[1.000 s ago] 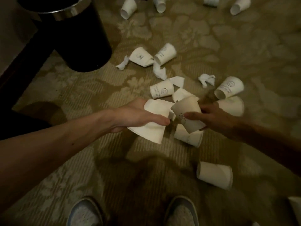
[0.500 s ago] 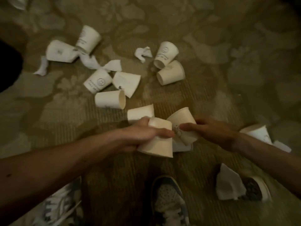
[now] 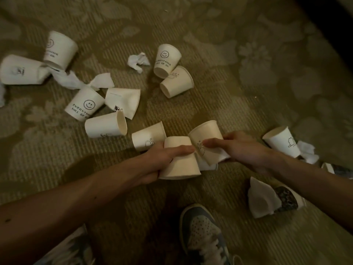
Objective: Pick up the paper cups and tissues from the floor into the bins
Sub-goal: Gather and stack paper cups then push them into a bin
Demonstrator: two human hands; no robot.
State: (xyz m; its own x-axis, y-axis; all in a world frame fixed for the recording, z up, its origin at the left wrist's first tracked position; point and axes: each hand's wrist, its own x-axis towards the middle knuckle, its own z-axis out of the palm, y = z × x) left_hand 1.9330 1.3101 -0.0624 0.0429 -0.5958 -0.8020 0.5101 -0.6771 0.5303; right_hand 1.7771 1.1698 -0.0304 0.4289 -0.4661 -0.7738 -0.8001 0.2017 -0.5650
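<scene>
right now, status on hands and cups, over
Left hand grips a white paper cup. Right hand grips a tilted cream paper cup beside it. Loose paper cups and crumpled white tissue on olive patterned carpet; no bin in view.

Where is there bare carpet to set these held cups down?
Widest bare carpet lies right of the cream cup, above the right hand. Another patch sits left of the side-lying cup, above the left forearm. The upper-left cups and tissue are crowded.
</scene>
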